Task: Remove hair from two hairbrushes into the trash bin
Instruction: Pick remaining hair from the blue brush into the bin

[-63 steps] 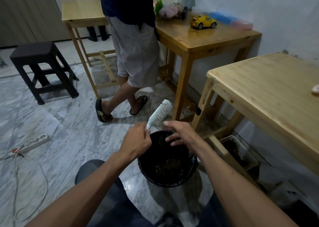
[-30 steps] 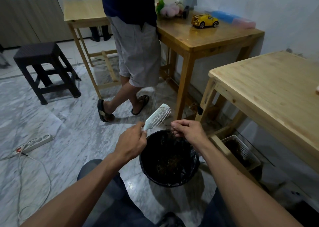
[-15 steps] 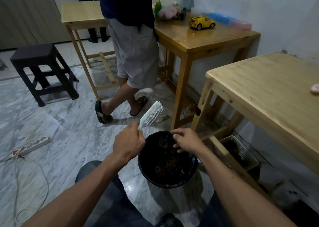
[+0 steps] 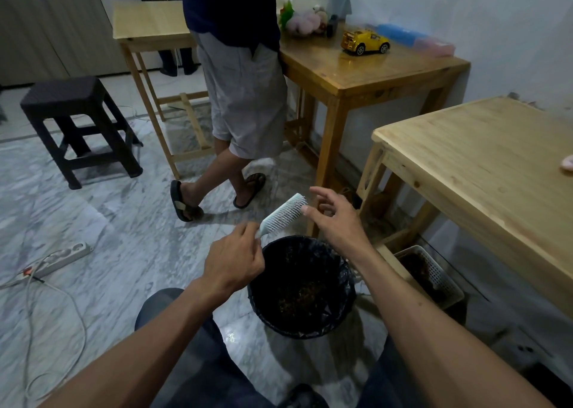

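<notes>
Left hand (image 4: 233, 262) grips a pale hairbrush (image 4: 283, 214) above the black bin (image 4: 302, 286); right hand (image 4: 336, 218) spread, apparently empty. Pulled hair could drift past the rim.

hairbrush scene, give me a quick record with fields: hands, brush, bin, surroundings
left hand: grips the handle of the hairbrush
right hand: open, fingertips at the brush's bristles
hairbrush: pale, held tilted above the bin's far rim
trash bin: black liner, debris inside, on the floor
nearby: white basket under the wooden table
</notes>
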